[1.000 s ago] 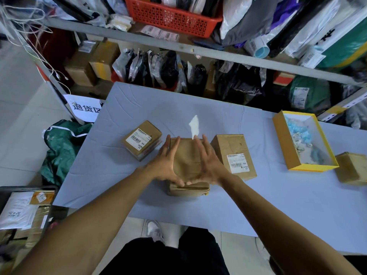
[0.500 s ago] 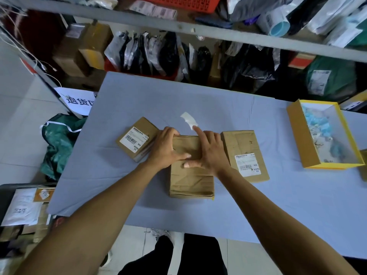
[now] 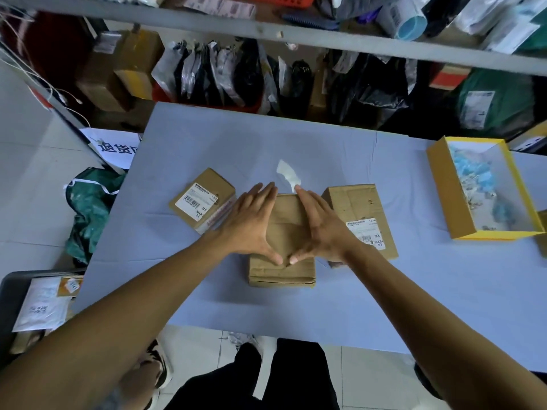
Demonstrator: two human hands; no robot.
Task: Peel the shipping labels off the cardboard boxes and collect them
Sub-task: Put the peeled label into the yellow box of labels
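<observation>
A plain brown cardboard box (image 3: pixel 284 229) with no label on its top lies in the middle of the blue table (image 3: pixel 384 306). My left hand (image 3: pixel 251 224) and my right hand (image 3: pixel 321 229) rest flat on it, fingers straight, thumbs nearly touching. A loose white label (image 3: pixel 287 175) lies on the table just beyond the box. To the left lies a small box (image 3: pixel 204 201) with a white barcode label (image 3: pixel 195 200). On the right a flat box (image 3: pixel 359 214) carries a white label (image 3: pixel 365 232).
An open yellow box (image 3: pixel 444 184) with blue contents stands at the right, and another brown box (image 3: pixel 543 235) shows at the right edge. Shelves full of parcels (image 3: pixel 236 72) run behind the table. A green bag (image 3: pixel 91 208) and a bin of parcels (image 3: pixel 38 309) lie at the left on the floor.
Both hands went from curled fingers gripping the far part of the middle box to lying flat with straight fingers on its top. The camera view shifted slightly.
</observation>
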